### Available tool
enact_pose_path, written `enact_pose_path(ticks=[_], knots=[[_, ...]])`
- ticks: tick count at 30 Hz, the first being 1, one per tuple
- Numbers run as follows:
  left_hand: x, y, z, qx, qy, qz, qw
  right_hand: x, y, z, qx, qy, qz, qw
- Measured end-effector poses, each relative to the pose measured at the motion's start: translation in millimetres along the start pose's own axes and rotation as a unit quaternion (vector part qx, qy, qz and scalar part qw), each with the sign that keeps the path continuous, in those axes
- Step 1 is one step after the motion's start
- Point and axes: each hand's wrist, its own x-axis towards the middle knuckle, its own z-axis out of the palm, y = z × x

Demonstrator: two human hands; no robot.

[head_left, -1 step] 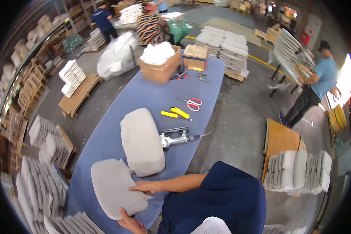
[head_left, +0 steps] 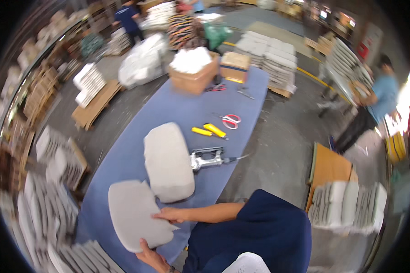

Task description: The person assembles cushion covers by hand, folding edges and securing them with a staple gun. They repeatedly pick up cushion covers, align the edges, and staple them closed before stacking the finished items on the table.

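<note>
lower left, the left hand (head_left: 153, 259) and right hand (head_left: 171, 214) hold a pad (head_left: 133, 210), ragged-edged, seemingly unfinished; the tool (head_left: 207, 158) lies unheld mid-frame.

A head-worn fisheye looks down on nearby hands (head_left: 171, 214) and table (head_left: 180, 107).

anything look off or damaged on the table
Possibly: the nearer gray cushion has a ragged point jutting from its right edge, just below the right hand in the picture, while its left edge is smoothly rounded. Whether it is damage or untrimmed covering, I cannot tell.
</note>
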Motion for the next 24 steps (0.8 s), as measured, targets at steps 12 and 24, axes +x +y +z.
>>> enact_pose_path(ticks=[12, 24], knots=[[-34.5, 28.9, -57.6, 0.158, -0.014, 0.109, 0.981, -38.4, 11.6, 67.0, 0.145, -0.048, -0.054, 0.987], [-49.8, 125.0, -184.0, 0.134, -0.045, 0.331, 0.933, 25.6, -72.4, 250.8, 0.039, -0.196, -0.351, 0.915]])
